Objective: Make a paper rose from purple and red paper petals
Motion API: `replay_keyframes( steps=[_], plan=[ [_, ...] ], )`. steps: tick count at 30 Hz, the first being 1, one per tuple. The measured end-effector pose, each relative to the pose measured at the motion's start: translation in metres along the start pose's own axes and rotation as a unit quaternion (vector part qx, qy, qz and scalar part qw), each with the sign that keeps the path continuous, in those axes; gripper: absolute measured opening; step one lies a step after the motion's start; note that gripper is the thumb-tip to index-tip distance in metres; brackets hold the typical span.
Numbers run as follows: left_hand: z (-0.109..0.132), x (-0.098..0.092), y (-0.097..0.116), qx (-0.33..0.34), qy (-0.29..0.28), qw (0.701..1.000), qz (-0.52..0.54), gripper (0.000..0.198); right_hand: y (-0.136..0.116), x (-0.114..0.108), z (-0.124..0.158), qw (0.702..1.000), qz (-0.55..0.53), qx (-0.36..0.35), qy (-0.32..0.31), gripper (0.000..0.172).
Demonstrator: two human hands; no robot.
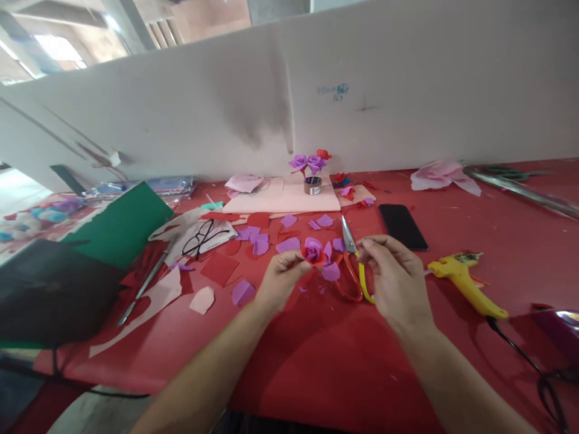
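My left hand point(283, 277) pinches a paper flower point(312, 251), purple in the middle with red petals around it. My right hand point(398, 283) is to its right, thumb and fingertips pressed together. Whatever may be between those fingertips is too small to make out. Just beside and partly behind the right hand lies a pair of scissors point(349, 235) with a red and a yellow handle loop. Cut purple petals point(331, 272) are scattered around the flower, with a red paper square point(219, 269) and a pale pink piece point(202, 300) to the left.
Behind stands a small pot point(312, 185) of purple and red paper flowers. On the right are a black phone point(402, 226) and a yellow glue gun point(470, 280) with a cord. Eyeglasses point(199, 241), a metal rod point(147, 283) and a dark bag point(58, 295) lie left.
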State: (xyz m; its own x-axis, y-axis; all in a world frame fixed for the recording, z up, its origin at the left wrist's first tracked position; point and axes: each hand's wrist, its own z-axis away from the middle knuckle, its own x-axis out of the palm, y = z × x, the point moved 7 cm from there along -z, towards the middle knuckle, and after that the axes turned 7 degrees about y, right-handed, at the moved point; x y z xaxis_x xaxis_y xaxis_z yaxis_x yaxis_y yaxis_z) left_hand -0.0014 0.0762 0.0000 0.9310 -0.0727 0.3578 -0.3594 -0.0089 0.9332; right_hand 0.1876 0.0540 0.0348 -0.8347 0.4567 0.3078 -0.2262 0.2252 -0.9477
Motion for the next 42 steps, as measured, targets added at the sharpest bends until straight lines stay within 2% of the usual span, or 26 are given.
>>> replay_keyframes(
  steps=[4,8,11,14,16,18,20,23,25,26,27,28,29,31,32,34,36,38,42],
  plan=[
    [-0.012,-0.025,0.020,0.066,0.113,0.988,0.081,0.018,0.001,-0.008,-0.007,0.998,-0.013,0.006,0.068,0.020],
    [-0.021,-0.061,0.051,0.146,0.204,0.951,0.178,0.021,0.007,-0.011,-0.009,0.997,0.031,-0.027,0.058,0.026],
    [-0.021,-0.089,0.076,0.208,0.258,0.923,0.198,0.021,0.015,-0.006,-0.008,0.991,0.114,-0.074,0.009,0.022],
    [-0.018,-0.113,0.095,0.264,0.312,0.894,0.186,0.019,0.024,0.013,-0.007,0.962,0.240,-0.089,-0.100,0.019],
    [-0.018,-0.124,0.100,0.273,0.336,0.884,0.178,0.019,0.027,0.032,-0.005,0.911,0.346,-0.116,-0.193,0.017],
    [-0.021,-0.129,0.101,0.264,0.340,0.886,0.170,0.020,0.028,0.052,0.002,0.828,0.454,-0.161,-0.288,0.011],
    [-0.025,-0.128,0.097,0.254,0.330,0.895,0.161,0.020,0.032,0.065,0.011,0.738,0.542,-0.194,-0.351,0.013],
    [-0.030,-0.115,0.085,0.223,0.300,0.916,0.144,0.019,0.037,0.073,0.025,0.644,0.636,-0.245,-0.347,0.018],
    [-0.031,-0.101,0.075,0.188,0.275,0.935,0.124,0.016,0.040,0.076,0.035,0.608,0.660,-0.287,-0.335,0.016],
    [-0.032,-0.094,0.069,0.169,0.260,0.944,0.114,0.014,0.043,0.077,0.039,0.603,0.658,-0.303,-0.334,0.015],
    [-0.031,-0.087,0.064,0.153,0.248,0.951,0.107,0.012,0.044,0.078,0.041,0.614,0.647,-0.310,-0.329,0.016],
    [-0.031,-0.080,0.059,0.138,0.235,0.957,0.101,0.011,0.045,0.077,0.040,0.644,0.627,-0.301,-0.317,0.016],
    [-0.030,-0.074,0.053,0.119,0.223,0.963,0.092,0.009,0.045,0.074,0.034,0.699,0.592,-0.267,-0.300,0.013],
    [-0.029,-0.064,0.042,0.076,0.202,0.974,0.068,0.006,0.047,0.064,0.020,0.819,0.486,-0.157,-0.260,0.008],
    [-0.028,-0.059,0.036,0.052,0.190,0.979,0.051,0.004,0.048,0.059,0.015,0.865,0.427,-0.096,-0.246,0.010],
    [-0.025,-0.049,0.025,0.003,0.154,0.988,0.009,0.002,0.052,0.053,0.009,0.922,0.311,0.009,-0.232,0.019],
    [-0.021,-0.039,0.016,-0.042,0.118,0.992,-0.019,0.009,0.053,0.048,0.009,0.948,0.219,0.078,-0.215,0.023],
    [-0.016,-0.031,0.010,-0.078,0.090,0.993,-0.027,0.017,0.053,0.046,0.011,0.961,0.146,0.125,-0.197,0.024],
    [-0.009,-0.019,0.006,-0.101,0.050,0.992,-0.051,0.026,0.048,0.044,0.013,0.967,0.122,0.105,-0.197,0.023]
  ],
)
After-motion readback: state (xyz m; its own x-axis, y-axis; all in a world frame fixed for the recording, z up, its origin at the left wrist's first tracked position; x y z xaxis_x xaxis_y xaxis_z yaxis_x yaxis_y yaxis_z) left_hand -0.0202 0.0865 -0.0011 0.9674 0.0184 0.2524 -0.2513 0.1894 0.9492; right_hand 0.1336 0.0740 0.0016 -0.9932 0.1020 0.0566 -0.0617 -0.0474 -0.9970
